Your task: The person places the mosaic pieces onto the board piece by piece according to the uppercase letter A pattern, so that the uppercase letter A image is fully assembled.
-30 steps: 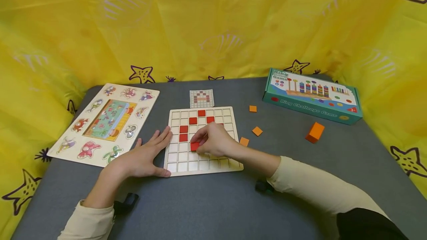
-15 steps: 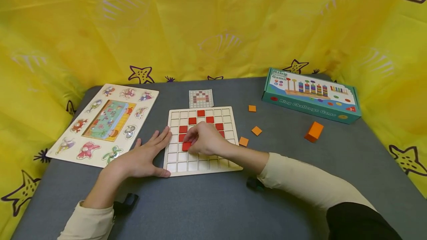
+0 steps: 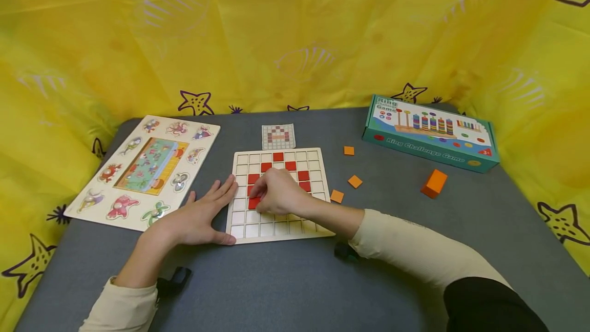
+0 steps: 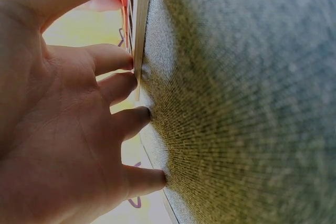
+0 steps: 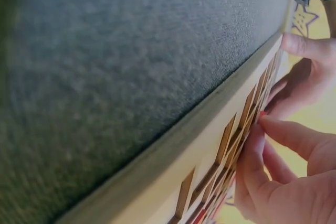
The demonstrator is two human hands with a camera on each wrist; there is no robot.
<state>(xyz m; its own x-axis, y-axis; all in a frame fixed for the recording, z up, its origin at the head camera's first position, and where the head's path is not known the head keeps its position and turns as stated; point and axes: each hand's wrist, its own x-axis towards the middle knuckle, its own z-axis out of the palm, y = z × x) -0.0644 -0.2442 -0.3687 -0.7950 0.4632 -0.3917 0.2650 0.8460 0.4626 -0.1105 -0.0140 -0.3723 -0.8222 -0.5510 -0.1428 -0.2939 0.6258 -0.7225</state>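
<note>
A pale wooden grid board lies mid-table in the head view, with several red tiles set in its cells in an arch. My right hand pinches one red tile between thumb and fingers, low at the arch's left side. In the right wrist view a sliver of that tile shows at the thumb tip, against the board. Along the board's left edge rests my left hand, fingers spread and thumb at the near corner. The left wrist view shows its fingertips touching the cloth and board edge.
Above the board lies a small pattern card. Loose orange tiles and an orange block are to the right, before a green Ring Challenge Game box. A sea-animal puzzle board lies left. Yellow cloth surrounds the table.
My right hand has slid left across the board with the red tile, from about the third column to the second. The left hand has stayed in place.
</note>
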